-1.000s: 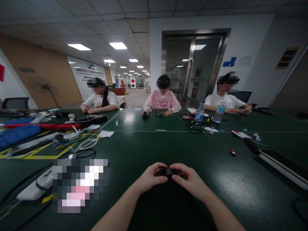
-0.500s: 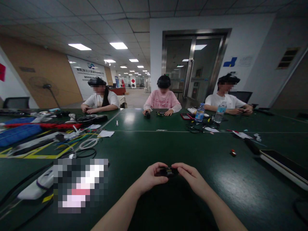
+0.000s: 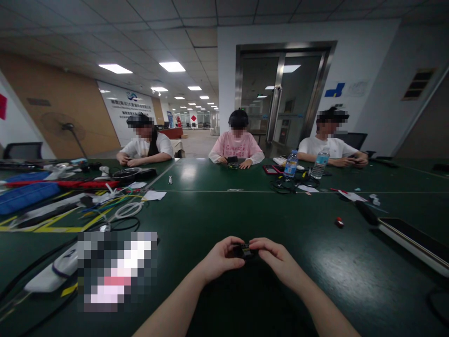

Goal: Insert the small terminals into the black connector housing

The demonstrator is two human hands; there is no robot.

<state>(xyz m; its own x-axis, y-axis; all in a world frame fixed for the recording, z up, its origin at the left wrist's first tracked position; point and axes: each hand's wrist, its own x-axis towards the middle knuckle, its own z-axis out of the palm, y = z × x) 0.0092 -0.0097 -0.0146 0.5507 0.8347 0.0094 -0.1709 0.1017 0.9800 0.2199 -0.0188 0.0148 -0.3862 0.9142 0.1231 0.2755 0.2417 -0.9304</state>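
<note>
Small dark thing [image 3: 247, 252]: we have it between our two hands, over the near middle of the green table [image 3: 196, 210]; whether it touches the tabletop we cannot tell.
Its lie: the long axis seems to run left to right, from one hand towards the other, roughly level. Our fingers cover the ends, so we cannot tell which is its front.
Left hand [image 3: 218, 258]: curled about the left end, fingers along the far side and thumb along the near side, the gap between them no wider than the piece they hold.
Right hand [image 3: 277, 257]: fingertips at the far right edge, thumb drawn in close beside the right end; whether they pinch or merely rest, we cannot tell.
Just changed: a second ago our right thumb reached across the near face; now it sits back towards the right end. We judge that the left hand does the steadying while the right adjusts.
Right of us: a small red thing [image 3: 339, 222] and, farther out, a dark-faced slab [image 3: 417, 241].
Left of us: a white power strip [image 3: 52, 271] and a coiled white cable [image 3: 129, 210].
Across: a co-worker in pink [image 3: 238, 147], hands at a small dark device.
</note>
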